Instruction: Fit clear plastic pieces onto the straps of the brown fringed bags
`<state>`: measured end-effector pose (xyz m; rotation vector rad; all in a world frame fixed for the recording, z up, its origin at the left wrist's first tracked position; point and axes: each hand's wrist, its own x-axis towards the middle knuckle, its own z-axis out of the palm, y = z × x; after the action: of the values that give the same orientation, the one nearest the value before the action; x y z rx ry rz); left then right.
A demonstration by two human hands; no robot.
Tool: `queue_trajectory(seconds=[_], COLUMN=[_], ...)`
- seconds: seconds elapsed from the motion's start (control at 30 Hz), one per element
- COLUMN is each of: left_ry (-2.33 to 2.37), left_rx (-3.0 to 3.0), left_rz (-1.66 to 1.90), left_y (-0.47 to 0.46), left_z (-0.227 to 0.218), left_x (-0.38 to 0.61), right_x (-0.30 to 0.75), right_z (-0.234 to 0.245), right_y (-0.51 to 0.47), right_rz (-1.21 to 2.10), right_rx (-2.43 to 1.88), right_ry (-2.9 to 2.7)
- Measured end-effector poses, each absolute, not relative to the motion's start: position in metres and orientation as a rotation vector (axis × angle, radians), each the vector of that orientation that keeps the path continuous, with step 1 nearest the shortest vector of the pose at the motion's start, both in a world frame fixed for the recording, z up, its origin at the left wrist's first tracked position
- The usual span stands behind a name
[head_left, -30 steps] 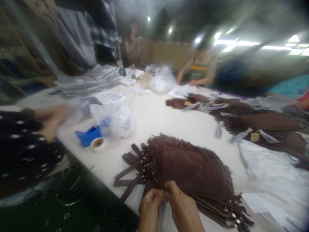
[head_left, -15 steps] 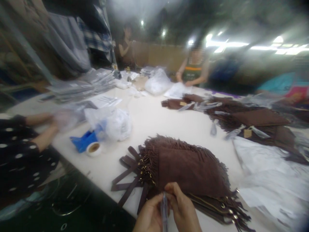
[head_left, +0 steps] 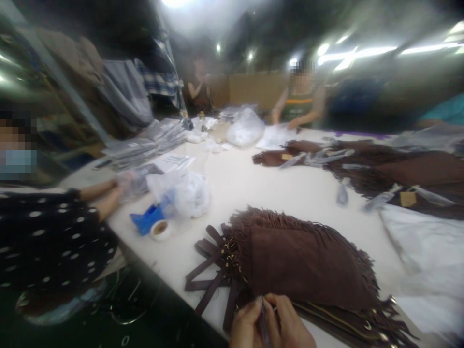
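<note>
On a pale counter sits a pile of fringed brown bags. Well left of the pile is a co-worker's dotted sleeve, then a blue tape dispenser. At the pile's near edge, the left hand and right hand grasp a slim translucent strip between their fingers. White sheeting lies right of the pile.

Left hand and right hand meet over the near edge of the table — side by side, fingers bent, fingertips pinched close together.
</note>
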<state>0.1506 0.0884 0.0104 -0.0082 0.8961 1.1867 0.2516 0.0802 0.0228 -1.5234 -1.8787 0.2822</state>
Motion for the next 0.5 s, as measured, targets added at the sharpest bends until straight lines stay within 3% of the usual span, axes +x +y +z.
queue_trajectory(seconds=[0.27,0.5], left_ry=[0.885,0.774], left_rx=[-0.082,-0.326], left_rz=[1.148,1.047], left_y=[0.088,0.085], left_z=[0.026,0.038], left_x=[0.151,0.149], right_x=[0.258,0.252], right_z=[0.001,0.007], right_y=[0.066,0.065], right_rz=[0.047,0.204], right_rx=[-1.415,-1.483], right_ry=[-2.035,-1.911])
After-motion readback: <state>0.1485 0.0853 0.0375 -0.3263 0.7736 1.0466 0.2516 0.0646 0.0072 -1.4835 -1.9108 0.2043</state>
